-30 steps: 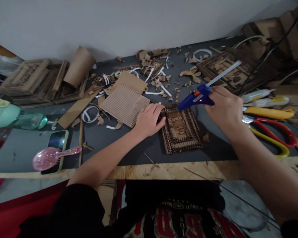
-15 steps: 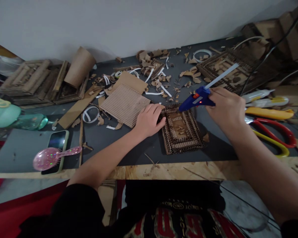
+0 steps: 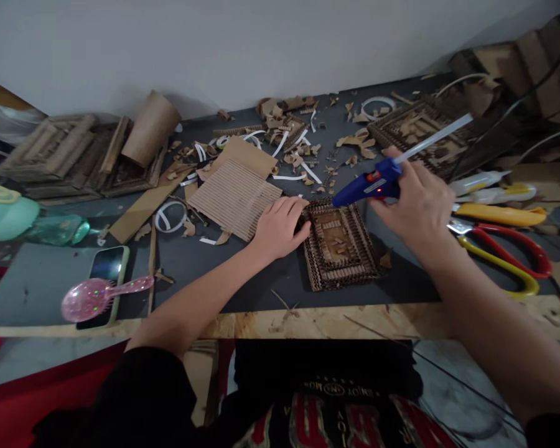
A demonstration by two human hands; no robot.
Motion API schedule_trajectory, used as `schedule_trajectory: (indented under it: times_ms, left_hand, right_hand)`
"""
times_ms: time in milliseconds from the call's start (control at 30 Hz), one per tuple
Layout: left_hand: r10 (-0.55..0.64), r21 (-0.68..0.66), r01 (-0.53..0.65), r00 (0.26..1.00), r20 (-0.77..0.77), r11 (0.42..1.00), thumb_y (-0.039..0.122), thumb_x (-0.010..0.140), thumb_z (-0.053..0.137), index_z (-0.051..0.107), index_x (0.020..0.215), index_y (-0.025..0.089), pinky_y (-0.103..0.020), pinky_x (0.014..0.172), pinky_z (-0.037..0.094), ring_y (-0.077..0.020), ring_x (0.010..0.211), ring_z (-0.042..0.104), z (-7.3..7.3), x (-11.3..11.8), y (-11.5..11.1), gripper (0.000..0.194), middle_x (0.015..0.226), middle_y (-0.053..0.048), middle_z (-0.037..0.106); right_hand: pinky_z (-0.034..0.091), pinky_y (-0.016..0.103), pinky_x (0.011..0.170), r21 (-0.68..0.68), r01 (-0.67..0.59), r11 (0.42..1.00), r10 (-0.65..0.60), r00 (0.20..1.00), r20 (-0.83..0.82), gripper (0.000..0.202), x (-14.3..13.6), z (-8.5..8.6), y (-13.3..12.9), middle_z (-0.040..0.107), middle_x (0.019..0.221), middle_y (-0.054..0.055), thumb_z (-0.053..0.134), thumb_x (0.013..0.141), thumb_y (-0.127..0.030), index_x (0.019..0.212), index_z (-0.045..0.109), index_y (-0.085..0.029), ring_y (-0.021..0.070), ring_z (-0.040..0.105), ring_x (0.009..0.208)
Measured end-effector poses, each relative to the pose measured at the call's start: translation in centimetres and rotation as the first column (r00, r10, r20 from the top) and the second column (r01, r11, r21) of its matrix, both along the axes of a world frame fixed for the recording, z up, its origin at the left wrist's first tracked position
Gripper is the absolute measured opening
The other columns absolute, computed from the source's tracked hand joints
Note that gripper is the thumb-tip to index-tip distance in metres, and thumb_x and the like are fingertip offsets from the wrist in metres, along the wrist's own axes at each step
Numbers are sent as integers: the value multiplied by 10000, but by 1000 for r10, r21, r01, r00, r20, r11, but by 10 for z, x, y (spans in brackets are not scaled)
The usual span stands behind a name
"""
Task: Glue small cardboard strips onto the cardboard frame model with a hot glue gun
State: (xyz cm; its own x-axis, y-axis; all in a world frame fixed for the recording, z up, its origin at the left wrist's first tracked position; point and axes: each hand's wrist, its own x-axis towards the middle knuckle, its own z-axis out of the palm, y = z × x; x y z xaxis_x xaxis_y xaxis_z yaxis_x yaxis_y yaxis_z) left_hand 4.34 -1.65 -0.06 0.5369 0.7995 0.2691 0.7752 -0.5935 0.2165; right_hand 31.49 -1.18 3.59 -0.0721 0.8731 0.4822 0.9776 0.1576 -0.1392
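Head view, single frame. Left hand [image 3: 280, 227] lies palm down on the dark worktop [image 3: 242, 274], fingers loosely curled, fingertips pressed against the left edge of a small square cardboard frame [image 3: 338, 244]. It grips nothing; it rests on and against the piece.

Right hand [image 3: 417, 202] is wrapped around the handle of a blue glue gun [image 3: 366, 186], fingers closed on the grip. A white glue stick [image 3: 436, 137] projects from the back of the gun, up and to the right.

Key relation: the gun's long axis runs from upper right down to lower left. The nozzle tip sits above the frame's far edge, near its upper right corner. Whether the tip touches the cardboard I cannot tell; it looks slightly raised. The frame lies down and to the left of the right hand, and immediately to the right of the left hand. The left hand is the nearer of the two, being in contact; the right hand reaches the frame only through the gun.

The frame lies flat, slightly skewed to the worktop's front edge, with its ridged border around a recessed centre.

Surroundings: a corrugated cardboard sheet [image 3: 236, 194] just left of the left hand; red and yellow scissors [image 3: 508, 255] right of the right hand; a phone [image 3: 103, 274] and pink hairbrush [image 3: 91, 297] far left.
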Motion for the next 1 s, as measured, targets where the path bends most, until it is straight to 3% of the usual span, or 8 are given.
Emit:
schedule_trajectory:
  times_ms: [200,567,1000]
  left_hand:
    - [4,2,-4,1000,-10,1000,341,1036,467,612,1340,123,-440,1042,533,-314,1325,607,1,1,0,402,1372,-164,680]
    - [6,0,-6,1000,-23,1000,367,1044,447,603,1358,138,-432,1056,518,-309,1333,593,-2,-1,1,419,1388,-162,667]
    - [5,15,-5,1000,-15,1000,352,1041,443,609,1345,119,-438,1038,532,-314,1322,608,-2,0,0,417,1375,-173,677]
  right_hand:
    - [541,404,808,-56,-112,992,114,993,31,583,-5,-10,1,755,1177,161,625,889,-332,1448,609,-167,318,710,974]
    - [560,431,845,-115,-156,981,165,983,73,578,-3,-14,2,727,1250,168,596,897,-232,1473,607,-187,324,712,997]
    - [557,364,790,-223,-103,969,121,990,68,580,-5,3,-1,767,1262,156,571,907,-134,1483,637,-170,278,726,987]
